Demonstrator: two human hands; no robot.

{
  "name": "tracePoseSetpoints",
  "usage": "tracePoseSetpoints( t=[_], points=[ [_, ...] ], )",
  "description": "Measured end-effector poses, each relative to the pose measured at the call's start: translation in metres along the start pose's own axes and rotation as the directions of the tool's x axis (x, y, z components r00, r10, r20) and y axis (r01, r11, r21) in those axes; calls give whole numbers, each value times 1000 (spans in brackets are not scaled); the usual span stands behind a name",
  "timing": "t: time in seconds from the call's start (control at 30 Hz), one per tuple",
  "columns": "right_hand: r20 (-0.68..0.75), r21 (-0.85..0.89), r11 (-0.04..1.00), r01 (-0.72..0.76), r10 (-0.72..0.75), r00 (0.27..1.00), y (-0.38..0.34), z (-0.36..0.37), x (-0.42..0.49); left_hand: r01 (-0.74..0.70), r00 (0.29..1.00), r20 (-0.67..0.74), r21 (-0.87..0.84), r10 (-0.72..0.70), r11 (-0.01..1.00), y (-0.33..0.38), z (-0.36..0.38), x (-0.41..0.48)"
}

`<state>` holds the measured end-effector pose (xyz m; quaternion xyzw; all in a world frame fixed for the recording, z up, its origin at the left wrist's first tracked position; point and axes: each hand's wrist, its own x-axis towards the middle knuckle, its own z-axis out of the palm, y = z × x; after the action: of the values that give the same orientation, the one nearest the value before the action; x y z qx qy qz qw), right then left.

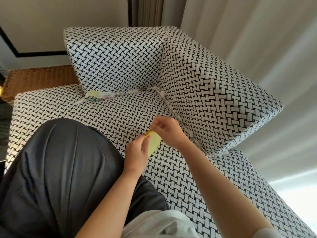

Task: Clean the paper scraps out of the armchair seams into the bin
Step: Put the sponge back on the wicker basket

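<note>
A black-and-white woven-pattern armchair (120, 117) fills the view. Over its seat, my left hand (137, 152) and my right hand (165, 131) both pinch a pale yellow paper scrap (154, 143). More paper scraps (99, 96), yellow and patterned, are wedged in the seam between the seat and the back cushion. Thin white bits (189, 133) line the seam along the right armrest (214, 93). No bin is in sight.
My knee in dark trousers (65, 169) rests on the seat at the lower left. A brown wicker piece (39, 79) stands behind the chair at the left. Pale curtains (265, 40) hang on the right.
</note>
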<state>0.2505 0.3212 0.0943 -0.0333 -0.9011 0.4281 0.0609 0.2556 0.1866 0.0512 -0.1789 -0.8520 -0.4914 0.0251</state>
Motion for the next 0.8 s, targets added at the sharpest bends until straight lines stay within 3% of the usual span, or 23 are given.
tracePoseSetpoints(
  t=[0.4,0.6,0.8],
  points=[
    [-21,-79,995,-54,52,998,-3,3,16,82,994,-63,-75,-87,994,-2,2,3],
    [116,-161,985,-67,87,989,-15,-12,20,63,988,-132,-114,-78,991,-1,-2,2],
    [126,-21,998,-56,58,990,-18,-11,13,-41,991,-128,38,45,998,3,-8,1]
  ],
)
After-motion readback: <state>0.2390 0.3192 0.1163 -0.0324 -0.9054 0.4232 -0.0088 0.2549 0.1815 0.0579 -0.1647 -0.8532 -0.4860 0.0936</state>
